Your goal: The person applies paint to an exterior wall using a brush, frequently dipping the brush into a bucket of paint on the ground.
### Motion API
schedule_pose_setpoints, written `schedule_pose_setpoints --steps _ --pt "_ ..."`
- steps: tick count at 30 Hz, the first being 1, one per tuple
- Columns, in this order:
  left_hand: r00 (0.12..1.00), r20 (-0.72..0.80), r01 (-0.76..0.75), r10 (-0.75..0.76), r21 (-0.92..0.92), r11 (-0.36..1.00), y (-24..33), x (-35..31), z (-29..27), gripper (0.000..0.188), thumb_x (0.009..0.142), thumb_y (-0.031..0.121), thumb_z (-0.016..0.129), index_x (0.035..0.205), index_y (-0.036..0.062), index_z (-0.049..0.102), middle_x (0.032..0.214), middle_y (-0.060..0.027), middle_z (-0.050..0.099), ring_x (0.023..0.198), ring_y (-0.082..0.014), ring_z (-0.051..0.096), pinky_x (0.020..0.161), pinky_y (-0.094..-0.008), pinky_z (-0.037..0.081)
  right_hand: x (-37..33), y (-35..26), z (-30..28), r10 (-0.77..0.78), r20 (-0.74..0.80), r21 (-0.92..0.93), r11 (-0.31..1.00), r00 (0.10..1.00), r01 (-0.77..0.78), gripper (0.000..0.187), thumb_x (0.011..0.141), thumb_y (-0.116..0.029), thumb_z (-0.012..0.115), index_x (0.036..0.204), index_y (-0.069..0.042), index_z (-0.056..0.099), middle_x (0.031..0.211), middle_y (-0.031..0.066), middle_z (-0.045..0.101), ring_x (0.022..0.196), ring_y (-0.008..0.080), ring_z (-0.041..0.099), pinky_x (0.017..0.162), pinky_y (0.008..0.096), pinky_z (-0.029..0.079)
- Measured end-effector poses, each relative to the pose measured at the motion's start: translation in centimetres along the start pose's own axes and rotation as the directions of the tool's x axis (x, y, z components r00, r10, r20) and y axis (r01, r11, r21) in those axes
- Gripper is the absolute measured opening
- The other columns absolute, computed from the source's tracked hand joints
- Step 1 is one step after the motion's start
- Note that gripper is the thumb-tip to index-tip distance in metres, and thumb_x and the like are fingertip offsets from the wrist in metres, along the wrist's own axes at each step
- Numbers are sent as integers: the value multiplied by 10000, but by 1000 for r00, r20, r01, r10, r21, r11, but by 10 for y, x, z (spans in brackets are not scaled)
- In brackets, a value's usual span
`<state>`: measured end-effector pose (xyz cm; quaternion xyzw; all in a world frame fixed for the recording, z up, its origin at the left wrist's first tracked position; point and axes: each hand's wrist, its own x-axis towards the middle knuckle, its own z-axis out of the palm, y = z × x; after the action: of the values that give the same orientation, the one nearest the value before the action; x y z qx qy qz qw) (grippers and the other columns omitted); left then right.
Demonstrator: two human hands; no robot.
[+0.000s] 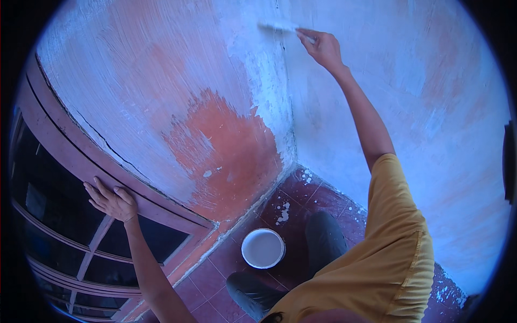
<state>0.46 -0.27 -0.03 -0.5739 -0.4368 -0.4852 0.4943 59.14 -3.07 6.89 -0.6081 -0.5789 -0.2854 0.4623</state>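
My right hand is raised at the upper middle, closed round the handle of a paintbrush. The brush's bristles, somewhat blurred, are against the left wall close to the corner. Wet-looking white paint runs down that corner. Lower on the left wall, a bare orange-red patch shows between white strokes. My left hand rests with its fingers spread on the pinkish wooden frame of a paned window or door. A round white bucket of whitish paint stands on the floor near my legs.
The right wall is thinly coated in white with pink showing through. Dark red floor tiles carry white paint spatters. Dark glass panes fill the framed unit at left. A dark object stands at the far right rim.
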Motion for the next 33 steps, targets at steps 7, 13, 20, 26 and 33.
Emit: schedule_pose_setpoints --steps 7,13,20,26,33 --pt "1000 6 3 -3 6 1000 -3 0 2 542 927 369 275 1398 105 328 1470 -152 240 1348 -303 251 1069 -535 167 -105 4 43 132 272 10 990 953 -140 279 825 -288 600 1069 -173 672 693 187 620 650 340 618 620 407 488" --pt "1000 4 7 -7 9 1000 -2 -1 3 539 927 368 276 1395 106 332 1469 -151 242 1345 -301 260 1068 -536 170 -59 17 25 -29 419 -75 995 907 66 273 810 -348 596 927 -127 708 814 169 653 791 332 624 698 427 493" --pt "1000 6 11 -11 -6 1000 -1 -2 1 537 910 337 310 1387 91 347 1461 -166 257 1344 -305 263 1065 -535 172 -24 -30 18 101 -96 62 994 990 -96 260 838 -316 595 1035 -171 687 639 189 575 554 310 573 549 386 463" --pt "1000 9 4 -4 -21 1000 -3 -2 0 542 898 322 341 1387 88 345 1462 -171 252 1346 -316 255 1066 -536 165 -149 4 55 98 322 1 995 941 -104 227 840 -256 601 1013 -145 696 702 202 606 608 297 620 581 379 480" --pt "1000 14 -8 8 1 1000 -10 -4 1 552 899 331 332 1395 90 329 1464 -165 248 1347 -312 251 1071 -533 156 -49 -44 26 -19 403 -84 995 915 57 243 817 -329 585 908 -141 709 804 152 654 753 320 629 666 418 501"
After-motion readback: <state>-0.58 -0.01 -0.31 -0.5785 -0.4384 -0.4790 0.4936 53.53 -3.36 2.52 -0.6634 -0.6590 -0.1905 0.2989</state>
